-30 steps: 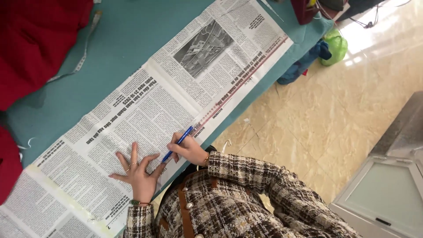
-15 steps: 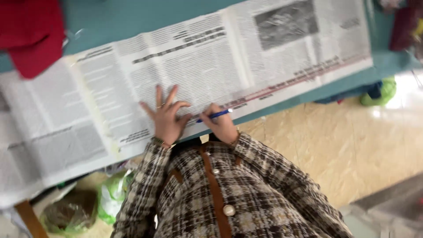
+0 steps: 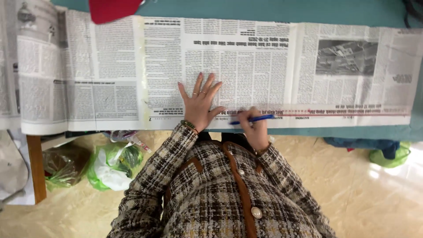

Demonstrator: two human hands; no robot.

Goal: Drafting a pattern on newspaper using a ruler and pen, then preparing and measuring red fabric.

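Note:
A long strip of joined newspaper sheets [image 3: 246, 61] lies across a teal table [image 3: 264, 6]. My left hand [image 3: 200, 103] presses flat on the paper near its front edge, fingers spread, rings on two fingers. My right hand [image 3: 254, 128] grips a blue pen [image 3: 252, 119] whose tip touches the paper's lower margin, just right of the left hand. A red line runs along that margin to the right. Both sleeves are a brown-and-cream checked fabric.
Red cloth [image 3: 112, 9] rests on the paper at the top left. Under the table are a wooden leg [image 3: 37, 165], green and white plastic bags [image 3: 110, 161], blue cloth [image 3: 365, 145] and a green bag [image 3: 390, 156] on a pale floor.
The view has swung round, so the newspaper now runs level across the frame. My right hand with the pen has slid right along the lower margin; the left hand stays flat.

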